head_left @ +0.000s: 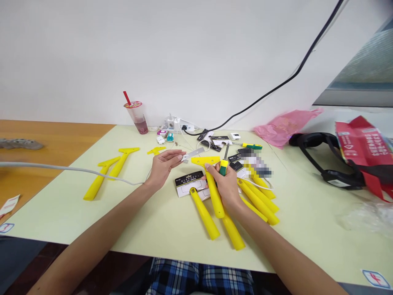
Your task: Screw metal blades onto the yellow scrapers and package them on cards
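My left hand (163,169) pinches one end of a flat silver metal strip (195,153), which points right, over the table. My right hand (226,184) is closed around a yellow T-shaped scraper (215,196), its wide head up and its handle toward me. Tucked in that same hand is a screwdriver (224,167) with a green and yellow handle, shaft upward. The strip's tip is just above the scraper's head. Below my hands lie a loose yellow handle (205,215) and a black and white package card (187,183).
Two yellow scrapers (124,160) lie at left, more yellow handles (259,198) at right. Behind stand a drink cup (139,119) and a power strip (187,126). Another screwdriver (252,146), a pink bag (285,127) and a black headset (316,157) are farther right. A grey cable (76,168) crosses the left side.
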